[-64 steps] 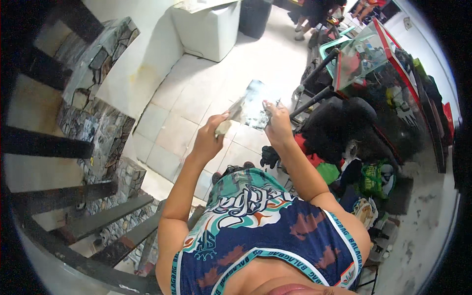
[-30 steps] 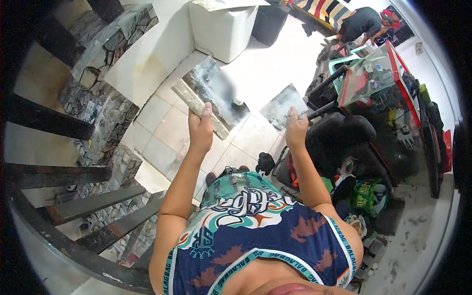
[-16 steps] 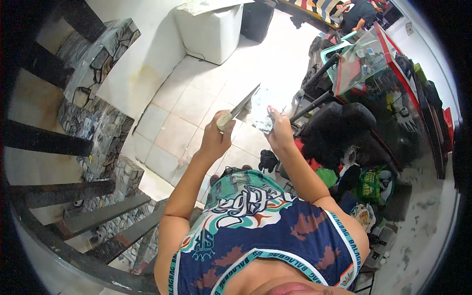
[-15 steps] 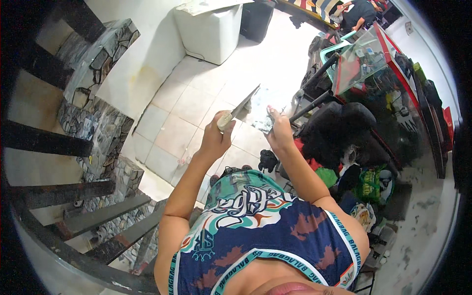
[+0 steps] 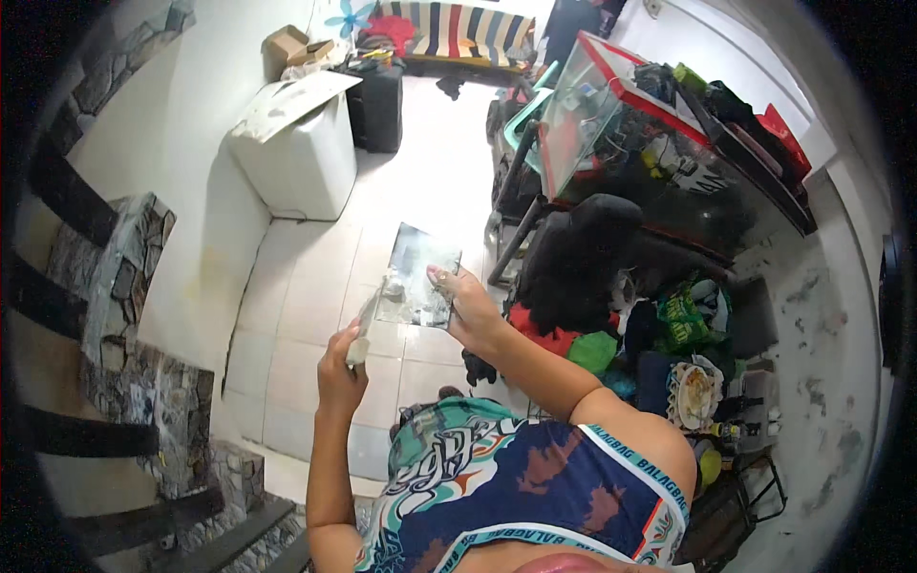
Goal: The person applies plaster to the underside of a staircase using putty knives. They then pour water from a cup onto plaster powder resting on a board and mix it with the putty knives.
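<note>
My left hand (image 5: 340, 371) is closed around the pale handle of a putty knife (image 5: 369, 317), whose blade is seen nearly edge-on. Grey paste clings near its tip, which is beside the left edge of a flat, square grey plate (image 5: 413, 244). My right hand (image 5: 468, 310) grips that plate by its right side, thumb on top and the other fingers mostly hidden beneath. Smears and lumps of whitish-grey paste (image 5: 420, 304) cover part of the plate. Both hands are in front of my body, above the tiled floor.
Dark stair treads (image 5: 86, 432) and stone-patterned wall edges are at left. A white box-like unit (image 5: 301, 162) carries a flat board. At right are a red-framed glass tank (image 5: 659, 143), a black chair (image 5: 583, 248) and piled bags. A striped sofa (image 5: 468, 33) is at the back.
My view has swung to the right and up, showing more of the sofa. The plate now faces me more fully, and the putty knife has turned more upright beside it.
</note>
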The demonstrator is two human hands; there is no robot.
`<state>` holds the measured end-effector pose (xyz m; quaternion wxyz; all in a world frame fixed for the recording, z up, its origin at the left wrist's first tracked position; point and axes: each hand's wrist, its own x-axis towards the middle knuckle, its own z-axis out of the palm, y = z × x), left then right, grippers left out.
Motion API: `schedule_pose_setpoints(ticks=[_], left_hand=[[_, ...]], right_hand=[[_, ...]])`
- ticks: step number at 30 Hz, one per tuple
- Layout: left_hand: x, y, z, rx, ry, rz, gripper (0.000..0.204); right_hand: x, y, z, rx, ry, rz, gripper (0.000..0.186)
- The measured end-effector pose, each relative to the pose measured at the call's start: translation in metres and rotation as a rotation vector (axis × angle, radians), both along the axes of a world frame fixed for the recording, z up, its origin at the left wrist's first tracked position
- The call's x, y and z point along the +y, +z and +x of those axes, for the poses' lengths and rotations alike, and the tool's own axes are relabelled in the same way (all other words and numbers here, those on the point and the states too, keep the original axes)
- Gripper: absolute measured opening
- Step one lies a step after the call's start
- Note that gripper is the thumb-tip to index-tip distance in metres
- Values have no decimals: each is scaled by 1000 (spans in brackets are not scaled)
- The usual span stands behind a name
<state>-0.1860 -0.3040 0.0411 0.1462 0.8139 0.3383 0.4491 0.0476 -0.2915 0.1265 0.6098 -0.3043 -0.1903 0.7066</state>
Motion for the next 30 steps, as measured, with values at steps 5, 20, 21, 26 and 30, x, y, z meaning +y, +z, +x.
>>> schedule_pose_setpoints(ticks=[5, 20, 21, 26, 30], left_hand=[[-2, -12, 15, -409, 312, -553, 45], [15, 73, 57, -1333, -112, -1069, 38], [17, 75, 56, -1336, -104, -1068, 38], [21, 79, 49, -1329, -213, -1149, 35], [26, 60, 47, -1318, -249, -1170, 36]], right_hand=[[-3, 35, 5, 21, -146, 176, 23], [-14, -8, 0, -1173, -255, 1102, 36], [-16, -9, 0, -1207, -247, 1149, 38], [-22, -11, 9, -1351, -105, 1310, 39], [-17, -31, 32, -1569, -1, 1340, 39]])
